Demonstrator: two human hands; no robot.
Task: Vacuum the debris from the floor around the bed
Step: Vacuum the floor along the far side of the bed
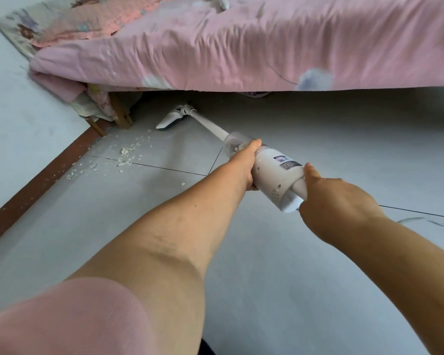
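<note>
Head view, only one. L hand wraps the vacuum body just behind the clear dust cup, thumb on top, fingers curled under. R hand is at the rear, closed over the handle stub w/ thumb laid fwd along the body. Its fingers are hidden beneath, so grip looks firm but can't confirm. From the grip the wand runs fwd and down to the floor head, which sits on the floor at the far end, right at the bed edge and just beside the wooden bed leg. Task thing: debris, pale flakes, lies fwd and left of the L-hand grip, near the floor head's left side but apart from it, trailing back along the brown skirting. A lone crumb sits close left of the L wrist. Progress, est.: floor to the right of the grip and back toward the body reads clean. Some bits show in the dust cup, so prob. some pickup is done. Main patch not yet picked up. Left to do: swing head left over the flakes, run the skirting line, catch the crumb. Under-bed area is dark, can't judge it.
</note>
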